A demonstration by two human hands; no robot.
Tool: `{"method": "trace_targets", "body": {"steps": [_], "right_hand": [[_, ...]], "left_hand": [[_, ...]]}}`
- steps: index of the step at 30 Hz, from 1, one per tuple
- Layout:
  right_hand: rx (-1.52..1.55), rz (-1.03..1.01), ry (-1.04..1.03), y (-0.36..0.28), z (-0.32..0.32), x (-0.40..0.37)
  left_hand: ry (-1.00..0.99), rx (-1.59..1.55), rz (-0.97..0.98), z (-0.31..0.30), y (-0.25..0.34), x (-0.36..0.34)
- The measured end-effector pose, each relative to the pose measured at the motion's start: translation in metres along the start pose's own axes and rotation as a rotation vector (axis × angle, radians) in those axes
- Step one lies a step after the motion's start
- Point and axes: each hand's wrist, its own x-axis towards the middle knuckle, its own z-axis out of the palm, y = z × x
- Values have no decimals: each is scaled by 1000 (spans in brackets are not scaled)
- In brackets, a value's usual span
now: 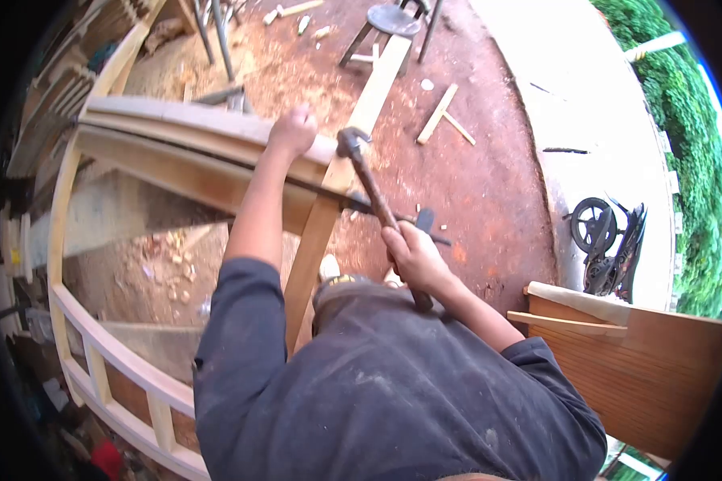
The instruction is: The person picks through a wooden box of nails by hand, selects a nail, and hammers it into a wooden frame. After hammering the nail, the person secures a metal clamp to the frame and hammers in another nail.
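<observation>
My right hand [415,255] is wrapped round the wooden handle of a hammer [367,176]. The hammer's dark metal head is up by the end of a pale wooden rail [184,119], and the handle's butt points back toward my body. My left hand [295,131] is closed in a fist at the top of that rail, left of the hammer head; whatever its fingers may hold is hidden. Along the rail runs a long dark metal bar clamp [363,204], with its handle end past the joint. A narrow wooden board [314,240] meets the rail's end.
A curved slatted wooden frame [124,367] stands at my left. Ahead, a long plank [383,84] reaches toward a round stool [393,20]. Wood offcuts [437,116] and shavings litter the reddish ground. To the right are a brown wooden panel [642,361] and a motorbike [606,236].
</observation>
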Motion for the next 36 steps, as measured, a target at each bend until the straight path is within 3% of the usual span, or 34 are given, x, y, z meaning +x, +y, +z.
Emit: {"method": "trace_targets", "body": {"steps": [1, 2, 3, 4, 5, 8, 10, 12, 14, 16, 17, 19, 21, 23, 27, 29, 31, 32, 34, 35, 36], "right_hand": [[24, 5, -12, -10, -10, -2], [46, -5, -17, -19, -19, -8], [139, -11, -47, -21, -30, -7], [201, -32, -77, -30, -46, -11], [248, -104, -88, -35, -66, -14], [365, -396, -127, 2, -127, 0], [412, -368, -217, 16, -180, 8], [176, -487, 8, 23, -222, 11], [19, -422, 174, 34, -262, 11], [-282, -399, 321, 71, -301, 15], [-272, -412, 321, 82, -315, 15], [-394, -267, 369, 98, -338, 12], [-315, -250, 323, 117, -352, 19], [-229, -207, 222, 118, -366, 42], [-341, -172, -10, 70, -363, 111], [-274, -336, -82, 54, -348, 151], [-123, -530, -198, 41, -336, 195], [-70, -633, -257, 41, -328, 218], [-95, -651, -306, -10, -332, 236], [-93, -657, -278, -29, -331, 245], [-97, -664, -247, -44, -333, 256]], "left_hand": [[29, -26, 4, 8, -10, -3], [195, 152, 430, 62, -92, 25], [94, 193, 425, 34, -52, 3], [-72, -34, 135, 25, -37, -6], [-238, 181, 16, -13, 20, -25], [-326, 209, -101, -21, 40, -41], [-241, 219, -106, -20, 37, -52], [-51, 212, -169, -19, 42, -60], [47, 297, -203, -7, 29, -63], [383, 265, -213, 8, 20, -62], [395, 277, -210, 13, 29, -63], [493, -466, -424, 30, 53, -73], [337, -1091, -551, 41, 82, -93], [424, -1445, -595, 65, 154, -105], [289, -1985, -508, 142, 196, -99], [224, -2083, -663, 169, 221, -73], [58, -2095, -678, 187, 236, -42], [67, -2100, -679, 191, 244, -26], [81, -1908, -676, 189, 259, 23], [-12, -1899, -499, 200, 245, 48], [-13, -1911, -500, 198, 244, 70]]}}
